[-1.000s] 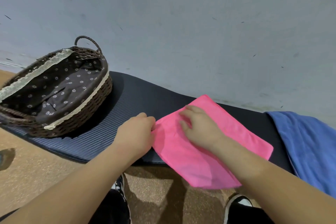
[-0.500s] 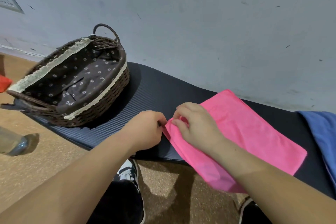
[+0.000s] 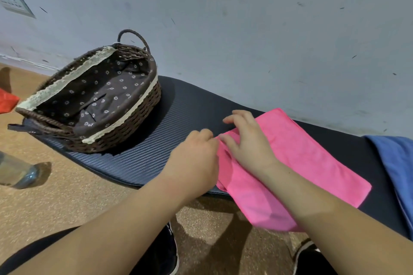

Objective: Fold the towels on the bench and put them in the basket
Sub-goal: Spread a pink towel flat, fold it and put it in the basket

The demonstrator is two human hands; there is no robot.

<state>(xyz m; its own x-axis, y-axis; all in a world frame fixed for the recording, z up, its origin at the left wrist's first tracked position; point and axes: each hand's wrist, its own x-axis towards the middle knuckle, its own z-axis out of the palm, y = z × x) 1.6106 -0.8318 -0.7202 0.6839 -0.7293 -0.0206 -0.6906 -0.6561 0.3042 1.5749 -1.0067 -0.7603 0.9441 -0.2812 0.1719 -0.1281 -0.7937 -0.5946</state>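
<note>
Basket (image 3: 125,116) on the bench (image 3: 185,118): 0 towels inside. Pink towel (image 3: 301,158) right of basket, partly folded, near end overhanging; left hand (image 3: 194,163) pinches its edge, right hand (image 3: 248,140) loosely spread on top. Blue towel (image 3: 395,158) farther right, apparently unfolded.

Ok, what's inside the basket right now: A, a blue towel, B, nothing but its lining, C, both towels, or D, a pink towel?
B: the basket shows only its flowered lining, while the pink towel and the blue towel lie on the bench.
</note>
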